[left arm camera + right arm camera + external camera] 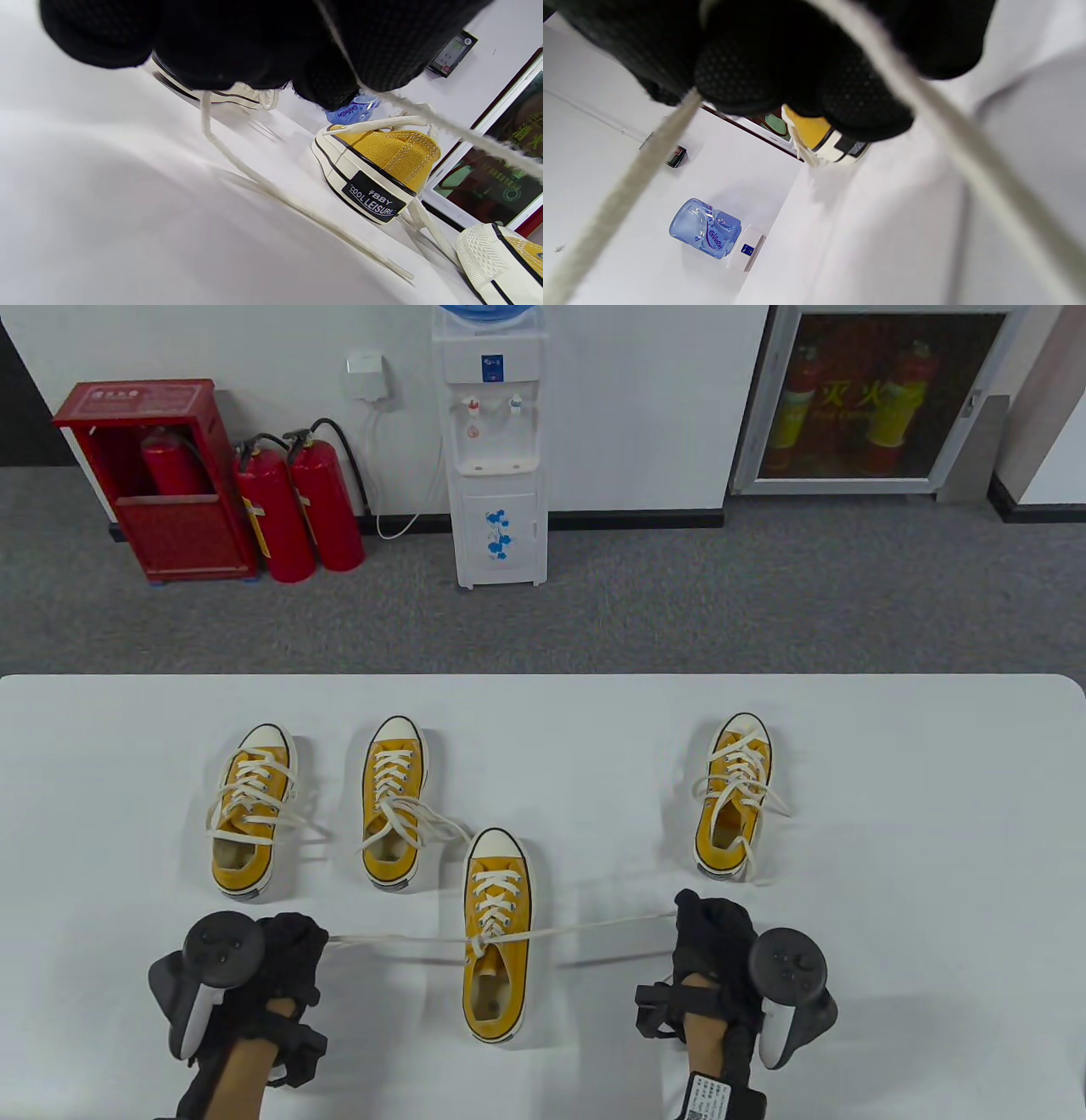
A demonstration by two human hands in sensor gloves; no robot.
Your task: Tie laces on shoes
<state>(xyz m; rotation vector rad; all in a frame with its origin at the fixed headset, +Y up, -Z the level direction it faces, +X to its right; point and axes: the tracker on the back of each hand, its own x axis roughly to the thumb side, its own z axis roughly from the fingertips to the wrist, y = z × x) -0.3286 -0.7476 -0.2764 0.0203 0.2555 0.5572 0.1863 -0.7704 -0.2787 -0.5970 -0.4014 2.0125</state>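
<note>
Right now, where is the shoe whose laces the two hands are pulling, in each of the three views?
Table view: the nearest shoe, bottom centre, between the left hand and right hand.
Left wrist view: cannot tell; two yellow shoes show at the right, and its lace crosses there.
Right wrist view: not in it; only its lace.
Shared landmark: the blue water bottle.

A white tabletop point(891, 831) carries four yellow sneakers. Three stand toward its far side point(253, 814) point(394, 806) point(734, 797). The fourth sneaker point(496, 933) sits nearer, centrally.

Three shoes point(397, 806) in a row across the table point(933, 831), fourth shoe point(497, 935) nearer, between both hands.
</note>
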